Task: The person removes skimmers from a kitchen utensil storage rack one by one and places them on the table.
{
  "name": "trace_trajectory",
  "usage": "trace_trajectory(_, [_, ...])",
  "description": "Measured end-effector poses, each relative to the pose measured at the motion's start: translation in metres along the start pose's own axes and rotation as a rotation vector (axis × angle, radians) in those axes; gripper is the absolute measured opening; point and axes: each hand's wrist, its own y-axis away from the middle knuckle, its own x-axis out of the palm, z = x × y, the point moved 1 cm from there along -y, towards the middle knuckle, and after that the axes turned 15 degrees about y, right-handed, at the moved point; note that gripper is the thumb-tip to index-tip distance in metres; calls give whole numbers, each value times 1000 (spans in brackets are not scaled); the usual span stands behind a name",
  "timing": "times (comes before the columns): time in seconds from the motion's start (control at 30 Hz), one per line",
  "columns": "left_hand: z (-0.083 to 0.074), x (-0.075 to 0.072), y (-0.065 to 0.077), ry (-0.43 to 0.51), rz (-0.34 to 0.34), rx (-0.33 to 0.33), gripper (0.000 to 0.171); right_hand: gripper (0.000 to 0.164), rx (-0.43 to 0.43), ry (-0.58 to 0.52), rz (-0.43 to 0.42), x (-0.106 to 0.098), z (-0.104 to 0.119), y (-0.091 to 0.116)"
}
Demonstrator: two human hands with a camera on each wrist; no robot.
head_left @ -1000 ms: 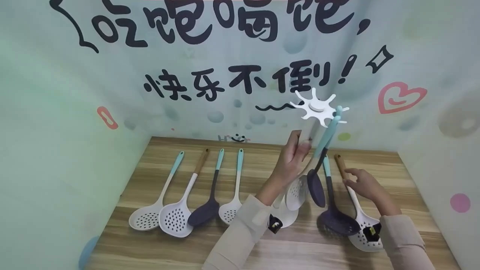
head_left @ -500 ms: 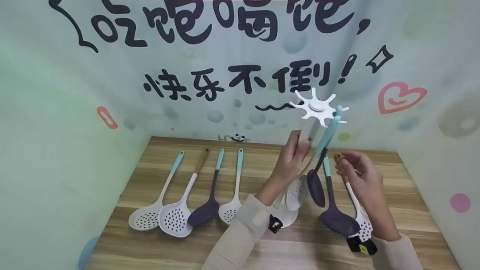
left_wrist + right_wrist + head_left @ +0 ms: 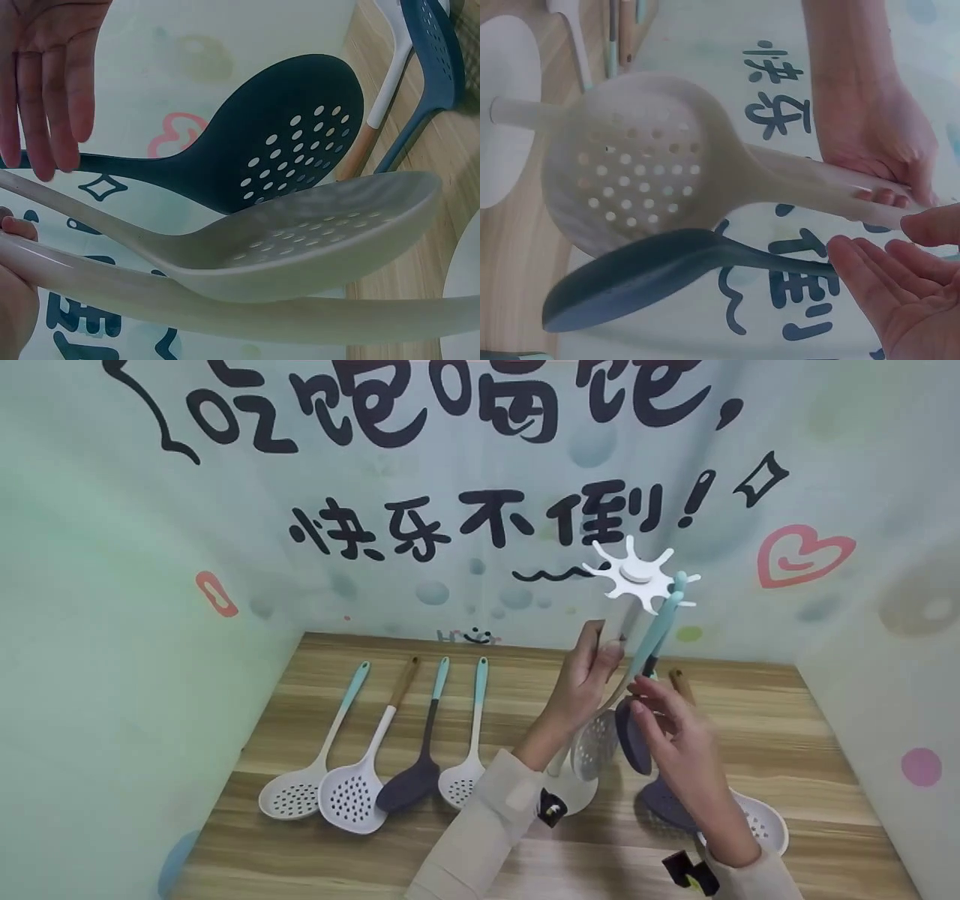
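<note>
My left hand [image 3: 581, 682] grips the pale pole [image 3: 225, 300] of a white utensil stand, whose star-shaped hook top [image 3: 636, 570] is tilted up. Two skimmers with turquoise handles hang from its hooks: a light grey one [image 3: 641, 161] and a dark blue-grey one [image 3: 300, 142]. The stand's round base [image 3: 581, 799] is low, partly behind my left forearm. My right hand [image 3: 679, 727] is raised beside the hanging dark skimmer, fingers relaxed and thumb apart. In the right wrist view its fingertips [image 3: 847, 259] overlap the dark skimmer's thin neck.
Several utensils lie on the wooden table [image 3: 300, 870]. At left are a light grey skimmer [image 3: 292, 795], a white one [image 3: 352, 802], a dark turner [image 3: 409, 791] and another pale skimmer [image 3: 459, 784]. At right, a dark skimmer [image 3: 664, 806] overlaps a wooden-handled white one [image 3: 769, 821]. A printed curtain stands behind.
My right hand has moved left from the wooden-handled skimmer on the table to the hanging dark skimmer, leaving the wooden-handled one lying there. My left hand has held the stand still.
</note>
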Motion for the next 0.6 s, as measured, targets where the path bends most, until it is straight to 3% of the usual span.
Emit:
trace_trajectory(0.27, [-1,0,0,6,11,-6,63,25,-56,15,-20,16,-7,1])
trace_trajectory(0.6, [2,-1,0,-4,12,-16,64,21,-21,34,3,23,-7,2])
